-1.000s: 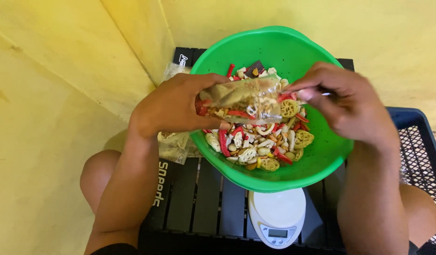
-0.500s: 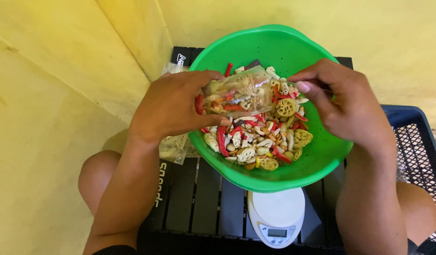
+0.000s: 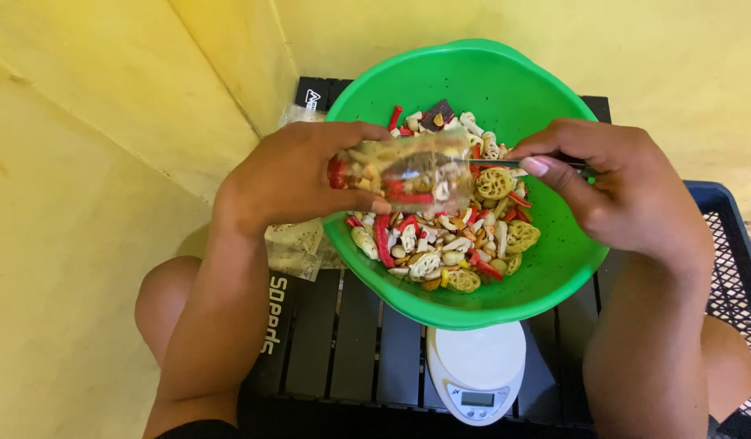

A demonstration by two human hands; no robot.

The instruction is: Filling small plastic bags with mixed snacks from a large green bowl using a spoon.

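The left hand was closed around a small clear bag that was partly filled with mixed snacks, and it held the bag above the green bowl. The bag lay on its side, with its long axis running left to right, so the closed end sat inside the left palm and the open mouth pointed toward the right hand. The right hand was pinched shut on a thin dark tool, maybe a spoon handle or tongs; I could not tell which. The tip of this tool was at the mouth of the bag, or just inside it, and the tool lay nearly along the same line as the bag. So the bag lay directly to the left of the right hand's grip, and both hands were over the bowl, the left one being the nearer to the bag because it carried it. Under the bag the snack mix covered the bottom of the bowl. A white kitchen scale stood on the black slatted table, just in front of the bowl
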